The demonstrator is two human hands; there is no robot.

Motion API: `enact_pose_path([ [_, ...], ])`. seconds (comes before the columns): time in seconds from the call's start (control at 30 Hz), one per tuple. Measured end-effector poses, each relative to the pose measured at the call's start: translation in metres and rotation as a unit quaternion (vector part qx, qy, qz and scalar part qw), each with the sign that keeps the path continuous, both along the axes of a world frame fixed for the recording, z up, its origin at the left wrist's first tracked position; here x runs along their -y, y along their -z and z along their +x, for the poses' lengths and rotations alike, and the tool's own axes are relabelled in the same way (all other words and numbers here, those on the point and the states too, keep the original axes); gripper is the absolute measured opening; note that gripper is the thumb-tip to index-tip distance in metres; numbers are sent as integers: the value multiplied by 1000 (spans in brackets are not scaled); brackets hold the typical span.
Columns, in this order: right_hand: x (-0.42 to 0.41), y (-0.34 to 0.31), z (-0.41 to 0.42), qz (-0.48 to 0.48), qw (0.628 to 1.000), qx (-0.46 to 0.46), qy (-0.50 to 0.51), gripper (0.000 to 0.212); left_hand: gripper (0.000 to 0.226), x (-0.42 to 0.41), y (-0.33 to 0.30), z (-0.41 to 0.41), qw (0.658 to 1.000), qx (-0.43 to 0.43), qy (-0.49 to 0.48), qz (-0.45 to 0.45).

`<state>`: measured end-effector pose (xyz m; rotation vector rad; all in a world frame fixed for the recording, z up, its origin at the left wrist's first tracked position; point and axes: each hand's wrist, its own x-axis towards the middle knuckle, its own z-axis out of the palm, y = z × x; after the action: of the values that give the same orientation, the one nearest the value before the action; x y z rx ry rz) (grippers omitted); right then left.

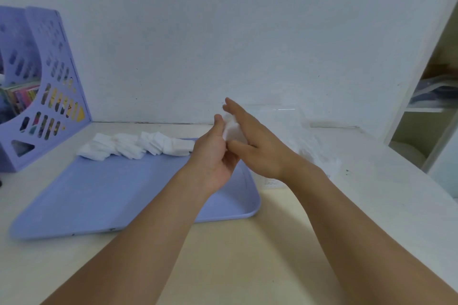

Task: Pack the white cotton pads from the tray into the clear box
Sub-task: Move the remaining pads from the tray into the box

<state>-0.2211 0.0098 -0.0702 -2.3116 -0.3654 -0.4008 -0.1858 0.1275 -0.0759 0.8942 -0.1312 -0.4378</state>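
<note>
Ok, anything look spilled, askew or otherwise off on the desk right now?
The cotton pads left on the tray lie in a ragged, toppled row along its far edge, not stacked. Otherwise nothing stands out: both hands hold a small stack between them, beside the clear box.

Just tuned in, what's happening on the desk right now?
A person is partway through packing cotton pads. Both hands are raised above the right end of the blue tray, holding a small stack of white pads between them: the left hand grips it from below, and the right hand lies against it with straight fingers. A row of pads still lies along the tray's far edge. The clear box sits to the right and seems to hold some pads already.
</note>
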Motion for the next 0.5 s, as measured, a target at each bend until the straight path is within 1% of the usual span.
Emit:
enact_pose_path([
  [0.13, 11, -5, 2, -12, 998, 36, 39, 51, 49, 2, -1, -1, 999, 19, 40, -8],
  [0.2, 18, -8, 2, 6, 998, 44, 53, 36, 44, 4, 0, -4, 997, 42, 59, 4],
  [0.27, 26, -11, 2, 41, 997, 25, 59, 26, 36, 7, 5, -5, 993, 84, 71, 32],
  [0.33, 33, -12, 1, 77, 994, 0, 81, 24, 31, 10, 8, -7, 985, 134, 66, 85],
  [0.4, 41, -14, -1, 109, 989, -30, 99, 25, 31, 13, 12, -8, 971, 174, 30, 160],
  [0.47, 47, -18, -7, 167, 981, -65, 72, 26, 22, 14, 14, -8, 954, 207, -13, 218],
  [0.5, 50, -21, -11, 195, 976, -83, 53, 26, 18, 14, 14, -7, 948, 220, -28, 227],
])
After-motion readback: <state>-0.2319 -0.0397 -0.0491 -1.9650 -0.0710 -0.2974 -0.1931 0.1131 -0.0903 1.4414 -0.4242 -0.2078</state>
